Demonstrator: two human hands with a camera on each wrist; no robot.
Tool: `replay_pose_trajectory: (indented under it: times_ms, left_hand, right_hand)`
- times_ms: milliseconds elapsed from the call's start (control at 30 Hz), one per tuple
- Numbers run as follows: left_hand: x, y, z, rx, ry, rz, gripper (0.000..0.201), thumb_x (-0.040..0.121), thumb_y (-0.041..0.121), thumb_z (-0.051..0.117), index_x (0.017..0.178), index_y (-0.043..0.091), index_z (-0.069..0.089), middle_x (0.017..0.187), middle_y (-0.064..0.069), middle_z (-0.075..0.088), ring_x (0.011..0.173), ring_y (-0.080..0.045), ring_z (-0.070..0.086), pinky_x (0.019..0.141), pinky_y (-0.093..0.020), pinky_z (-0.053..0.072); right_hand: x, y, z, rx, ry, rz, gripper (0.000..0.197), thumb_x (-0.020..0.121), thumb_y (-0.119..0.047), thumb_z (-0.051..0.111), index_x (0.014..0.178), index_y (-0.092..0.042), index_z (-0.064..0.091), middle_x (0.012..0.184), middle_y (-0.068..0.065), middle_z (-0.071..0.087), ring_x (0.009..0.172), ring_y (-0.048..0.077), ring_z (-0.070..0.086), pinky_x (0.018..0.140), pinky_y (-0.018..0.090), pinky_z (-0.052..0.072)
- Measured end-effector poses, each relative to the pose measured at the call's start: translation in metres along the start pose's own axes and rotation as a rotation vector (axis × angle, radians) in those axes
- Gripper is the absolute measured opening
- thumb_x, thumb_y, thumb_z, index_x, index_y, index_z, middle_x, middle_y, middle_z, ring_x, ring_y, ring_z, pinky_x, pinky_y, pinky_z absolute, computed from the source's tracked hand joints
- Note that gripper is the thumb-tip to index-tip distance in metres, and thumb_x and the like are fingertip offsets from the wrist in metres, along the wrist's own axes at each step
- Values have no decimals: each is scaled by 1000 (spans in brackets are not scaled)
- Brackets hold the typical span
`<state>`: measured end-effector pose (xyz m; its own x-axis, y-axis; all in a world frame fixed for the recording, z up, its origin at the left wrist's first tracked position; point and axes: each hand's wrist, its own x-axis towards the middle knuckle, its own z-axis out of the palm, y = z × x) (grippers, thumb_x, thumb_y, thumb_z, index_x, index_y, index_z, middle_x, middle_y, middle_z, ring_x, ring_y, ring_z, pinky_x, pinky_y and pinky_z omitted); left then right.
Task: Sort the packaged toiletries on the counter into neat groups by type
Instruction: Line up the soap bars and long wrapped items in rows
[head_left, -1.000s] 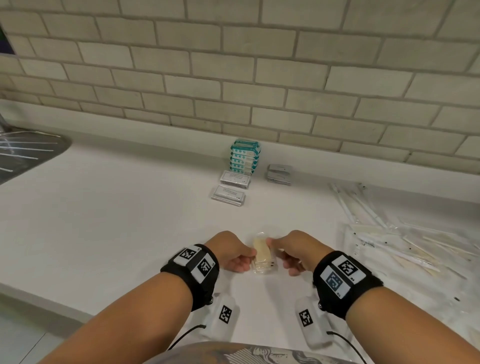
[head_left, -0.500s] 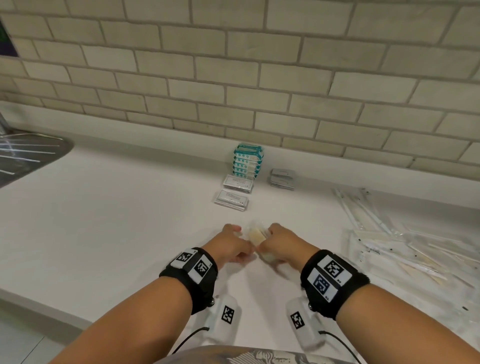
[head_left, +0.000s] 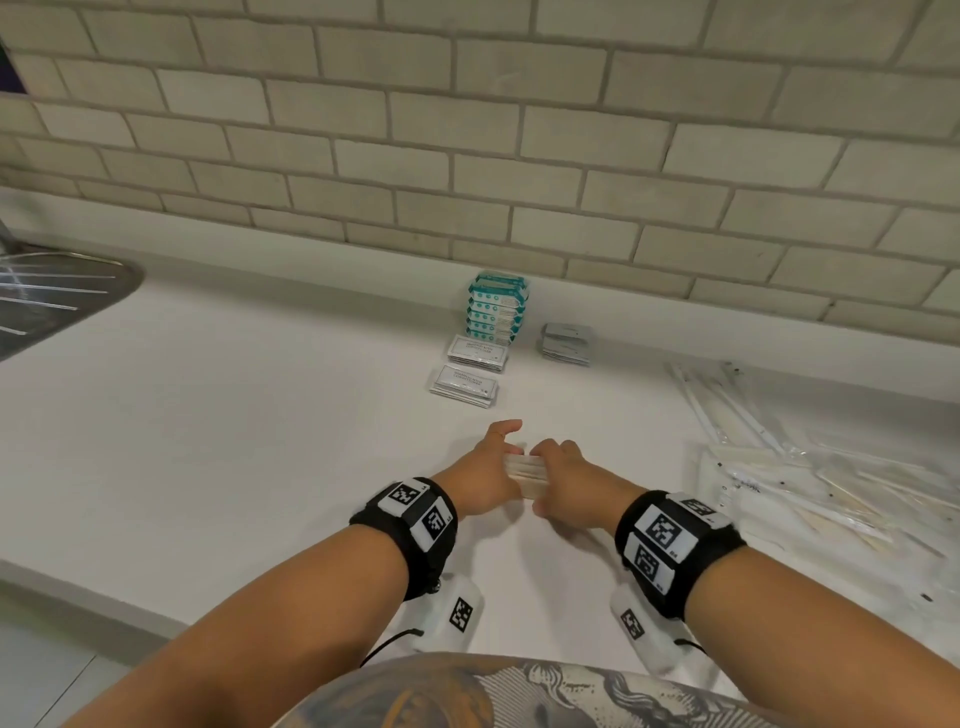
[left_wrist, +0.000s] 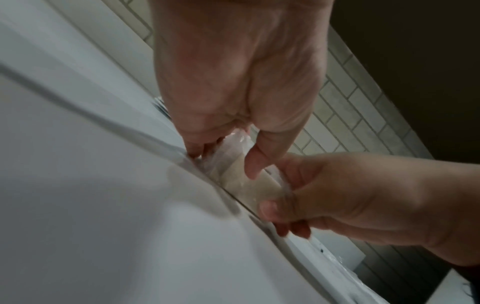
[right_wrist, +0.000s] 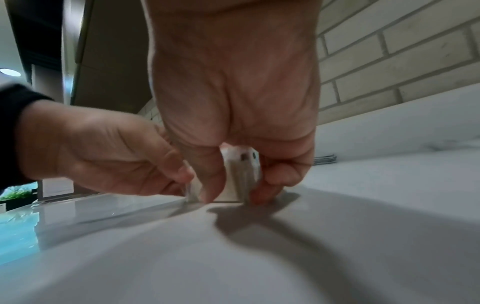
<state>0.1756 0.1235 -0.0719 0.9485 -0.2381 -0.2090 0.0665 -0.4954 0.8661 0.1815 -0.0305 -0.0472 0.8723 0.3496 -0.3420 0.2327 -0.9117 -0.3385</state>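
A small bundle of clear-wrapped cream packets (head_left: 524, 467) stands on edge on the white counter (head_left: 260, 441), held between both hands. My left hand (head_left: 493, 457) pinches its left side with thumb and fingers; in the left wrist view the thumb lies over the bundle (left_wrist: 244, 181). From the other side my right hand (head_left: 558, 470) grips it, with the fingertips down on the counter around the bundle (right_wrist: 240, 174). Sorted stacks stand ahead by the wall: teal packets (head_left: 496, 309), two piles of white sachets (head_left: 478, 353) (head_left: 464, 385) and grey sachets (head_left: 566, 344).
Long clear-wrapped items (head_left: 810, 467) lie in a loose spread on the right of the counter. A metal sink drainer (head_left: 52, 296) is at the far left. The brick wall (head_left: 467, 156) closes the back. The counter's front edge runs low on the left.
Both hands have carried the bundle forward, away from my body and toward the sorted stacks, and turned it so that it stands on edge on the counter.
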Motion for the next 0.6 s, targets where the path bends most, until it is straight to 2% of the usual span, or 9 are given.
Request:
replay_pose_trajectory:
  times_ms: [100,167,267,333,400,467,533,600]
  left_hand:
    - [3,-1,9,-77,40,15,86,79,-10,67,145,22,23,127,-9,36,102,-19,51,76,-9,46]
    - [4,-3,8,-38,51,20,81,81,-11,63,145,19,23,121,-10,39,96,-18,51,70,-6,44]
    - [4,-7,4,84,39,21,80,82,0,67,145,19,21,113,-9,50,93,-20,57,80,-17,46]
    - [4,-7,3,149,42,7,81,82,4,69,144,19,20,108,-5,51,90,-20,59,84,-24,46]
    - [4,-3,-1,222,20,7,80,83,8,69,144,20,19,105,-3,53,89,-20,59,85,-28,47]
    - [5,5,-9,307,-24,2,75,86,10,65,143,21,17,105,-10,59,91,-26,62,84,-34,48]
    - [8,15,-19,366,-68,-2,73,87,10,63,142,22,16,108,-17,63,91,-28,63,83,-38,49]
    - [14,25,-27,379,-93,11,75,87,10,64,142,24,16,109,-18,63,85,-23,60,81,-37,49]
  right_hand:
    - [1,-3,9,-31,52,-50,34,94,-15,51,126,-11,39,120,10,39,69,18,50,58,26,38]
    - [2,-2,11,-33,64,-50,29,96,-14,49,123,-9,41,118,10,40,70,20,50,60,28,38]
    - [2,-2,13,-58,82,-58,28,96,-14,50,121,-7,42,117,10,41,73,23,51,65,31,40]
    - [0,-3,12,-74,82,-61,28,95,-16,52,121,-8,43,117,10,43,77,22,51,67,31,40]
    - [-1,-2,6,-78,68,-63,34,92,-21,55,123,-12,45,118,7,46,91,22,52,77,32,43]
    - [-2,-1,-6,-53,70,-88,37,87,-23,58,123,-16,48,117,3,51,101,22,52,87,35,46]
    - [-3,-1,-20,20,86,-116,33,86,-18,57,119,-17,52,111,2,58,95,20,56,81,32,47]
    - [-3,-2,-30,61,115,-130,28,86,-13,58,113,-16,56,102,0,60,87,18,56,71,27,44]
